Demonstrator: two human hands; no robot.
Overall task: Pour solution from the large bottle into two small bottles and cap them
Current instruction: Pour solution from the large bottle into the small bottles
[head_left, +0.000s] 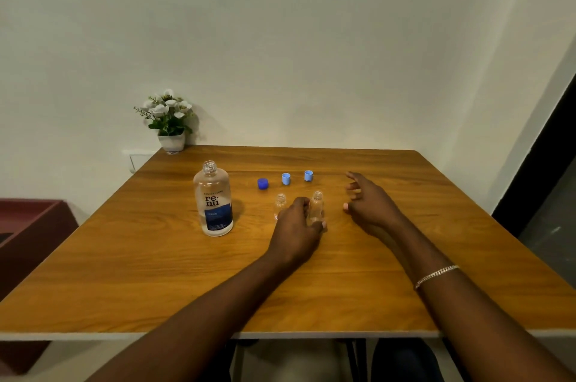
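**Forearms over the desk: one small bottle steadied, all three caps off**

Both forearms reach in from the near edge of the desk [343, 297]; a bracelet [436, 275] circles the right wrist. The left hand [296, 226] is wrapped around the right-hand small bottle [316, 205], which stands upright on the wood. The right hand [369, 199] hovers just beside it, fingers spread and holding nothing.

The left-hand small bottle [280, 204] stands free, its lower part hidden behind the left hand. Both small bottles are clear, narrow-necked and uncapped; whether either holds liquid cannot be told. The large bottle [213, 199] stands upright well to the left, uncapped, clear, with a white and blue label; its contents are transparent, so the fill level is unclear. Beyond the small bottles lie a dark blue cap [262, 183] and two light blue caps [286, 178] [308, 175], set apart in a row. A potted plant [168, 120] sits at the far left corner.

Risks, as judged: the small mouths are narrow against the wide mouth of the large bottle, so a fast tilt would likely spill over the necks. The free small bottle looks light and stands very close to the left hand; a brush of the knuckles could topple it. Reaching across for the large bottle could do the same.
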